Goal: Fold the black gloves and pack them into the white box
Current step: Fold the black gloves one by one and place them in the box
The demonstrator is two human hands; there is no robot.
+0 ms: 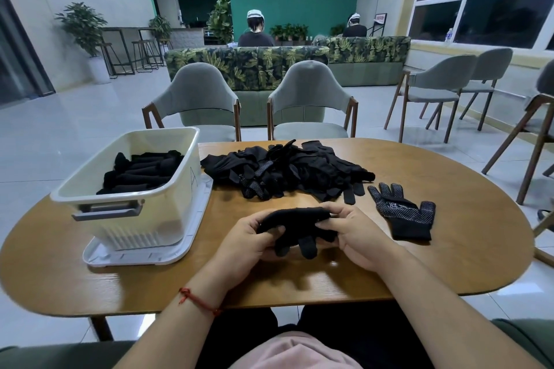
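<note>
— Black knit is bunched between both our hands: the left hand (248, 244) pinches one end of the glove bundle (295, 220) and the right hand (356, 237) curls round the other. We hold it just above the wooden surface (449, 263), near its front edge.

— So we are mid-fold?

— We judge so. A few fabric fingertips hang loose under the roll, so it is not tucked in yet.

— And the next move?

— We would tuck those ends in and tighten the roll. Then it goes left to the white box (156, 219), which stands on its lid (141, 257). The box already holds folded gloves (141, 172), so ours should settle beside them without springing open.

— What can't we make out?

— Whether our bundle is one glove or a pair, since the folds hide that. The box's near wall covers the floor behind it, so the free room inside is unclear. The unfolded pile (287, 171) beyond our hands is too tangled to count. A dotted glove (401, 213) lies flat to our right, and its printed mark is unreadable.
</note>
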